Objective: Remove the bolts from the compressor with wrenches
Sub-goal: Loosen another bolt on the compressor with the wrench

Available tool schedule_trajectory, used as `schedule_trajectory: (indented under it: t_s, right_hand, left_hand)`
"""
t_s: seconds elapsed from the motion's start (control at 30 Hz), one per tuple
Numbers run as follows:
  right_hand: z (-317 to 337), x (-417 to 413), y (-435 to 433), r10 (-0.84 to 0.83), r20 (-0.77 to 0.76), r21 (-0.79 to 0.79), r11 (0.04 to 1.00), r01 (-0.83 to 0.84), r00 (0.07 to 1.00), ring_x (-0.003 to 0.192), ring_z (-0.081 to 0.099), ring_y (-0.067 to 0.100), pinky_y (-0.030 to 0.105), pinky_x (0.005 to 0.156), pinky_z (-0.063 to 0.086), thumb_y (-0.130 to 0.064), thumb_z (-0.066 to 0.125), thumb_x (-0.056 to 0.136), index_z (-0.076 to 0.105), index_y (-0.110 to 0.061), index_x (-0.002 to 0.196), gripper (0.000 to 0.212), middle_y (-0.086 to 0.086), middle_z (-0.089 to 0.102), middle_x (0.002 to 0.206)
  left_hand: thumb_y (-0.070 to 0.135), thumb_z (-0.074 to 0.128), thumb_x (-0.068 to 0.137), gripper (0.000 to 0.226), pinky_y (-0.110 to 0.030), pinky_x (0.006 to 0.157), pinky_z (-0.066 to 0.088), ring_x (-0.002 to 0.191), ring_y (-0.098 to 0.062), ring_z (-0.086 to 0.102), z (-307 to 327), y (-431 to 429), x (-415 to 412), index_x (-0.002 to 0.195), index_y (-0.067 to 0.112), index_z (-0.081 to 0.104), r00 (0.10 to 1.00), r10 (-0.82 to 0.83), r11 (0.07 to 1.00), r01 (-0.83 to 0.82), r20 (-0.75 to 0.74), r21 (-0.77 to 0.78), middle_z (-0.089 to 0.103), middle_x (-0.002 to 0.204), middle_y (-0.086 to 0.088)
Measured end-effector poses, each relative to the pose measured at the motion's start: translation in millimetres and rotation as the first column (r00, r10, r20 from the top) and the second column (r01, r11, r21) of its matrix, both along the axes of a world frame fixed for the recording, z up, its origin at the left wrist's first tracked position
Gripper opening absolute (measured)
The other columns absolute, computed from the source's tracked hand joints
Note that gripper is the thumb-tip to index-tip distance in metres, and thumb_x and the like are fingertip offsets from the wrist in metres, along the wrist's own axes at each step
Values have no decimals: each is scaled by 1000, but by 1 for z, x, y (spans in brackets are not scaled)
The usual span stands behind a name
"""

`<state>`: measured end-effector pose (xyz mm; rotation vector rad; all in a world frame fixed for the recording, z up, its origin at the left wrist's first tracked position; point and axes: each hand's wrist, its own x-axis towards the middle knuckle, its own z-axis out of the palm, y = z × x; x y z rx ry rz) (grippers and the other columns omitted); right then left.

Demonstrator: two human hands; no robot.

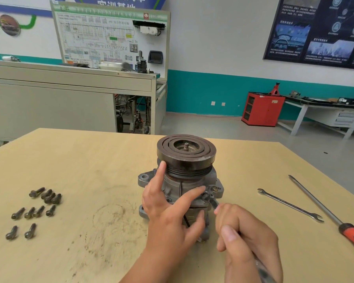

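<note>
Steel wrench [213, 203] on compressor [185, 158] bolt [205, 194], gripped by right hand [247, 240]

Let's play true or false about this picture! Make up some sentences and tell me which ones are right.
1. The right hand holds a wrench against a bolt on the compressor. True.
2. The loose bolts lie on the right side of the compressor. False: they lie on its left.
3. The left hand rests on the compressor. True.
4. The screwdriver has a blue handle. False: the handle is red and black.
5. A second wrench lies on the table, and no hand touches it. True.
</note>
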<state>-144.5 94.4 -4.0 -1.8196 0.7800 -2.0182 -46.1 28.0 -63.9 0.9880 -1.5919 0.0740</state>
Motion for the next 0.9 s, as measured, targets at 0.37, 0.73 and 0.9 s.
schedule_trajectory:
  t_s: [0.37,0.73,0.9]
  right_hand:
    - [10,-17,-9,140,227,104,981,-166,964,46,36,8,17,63,39,-16,47,63,46,-26,43,22,-18,39,46]
    - [18,-72,-103,478,779,85,560,-824,405,41,16,11,25,50,36,-26,37,78,31,-23,52,27,-8,14,44]
    - [22,-70,-51,428,714,-78,835,-545,553,42,24,15,25,64,44,-26,51,74,44,-15,54,24,-2,22,48]
  left_hand:
    - [40,61,70,31,-24,113,6,141,-6,5,4,3,2,99,37,73,999,-3,1000,1,42,29,13,152,-5]
    - [41,60,71,32,-30,112,10,141,-6,5,4,4,0,102,45,57,1000,-1,1000,1,13,24,12,153,-2]
    - [42,59,71,39,-42,107,17,142,-8,6,4,4,0,109,45,55,1000,7,999,-7,12,33,11,153,-2]
